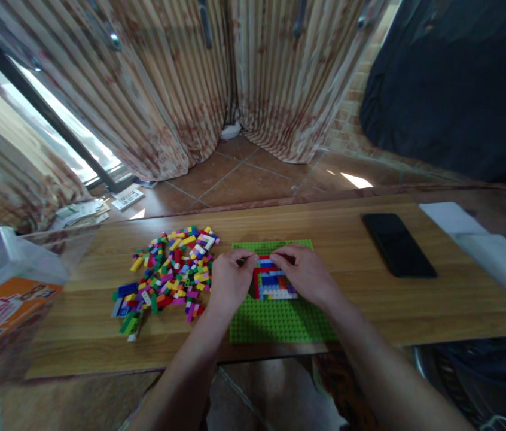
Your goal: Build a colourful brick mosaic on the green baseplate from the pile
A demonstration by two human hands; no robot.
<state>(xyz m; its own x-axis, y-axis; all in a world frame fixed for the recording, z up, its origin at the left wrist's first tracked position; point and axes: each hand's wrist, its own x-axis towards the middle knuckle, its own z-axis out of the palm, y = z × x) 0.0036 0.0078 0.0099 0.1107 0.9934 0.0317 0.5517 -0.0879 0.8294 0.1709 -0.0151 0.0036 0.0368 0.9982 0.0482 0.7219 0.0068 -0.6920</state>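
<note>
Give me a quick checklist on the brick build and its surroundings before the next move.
1. Green studded plastic baseplate flat on the brown wooden table: ok.
2. Bare left hand and bare right hand both at the multicoloured plastic brick build: ok.
3. Bricks at the fingertips fully pressed down: cannot tell, the fingers hide them.
4. Loose heap of small multicoloured plastic bricks to the left, off the baseplate: ok.
5. Black rectangular phone apart from the right hand: ok.
</note>
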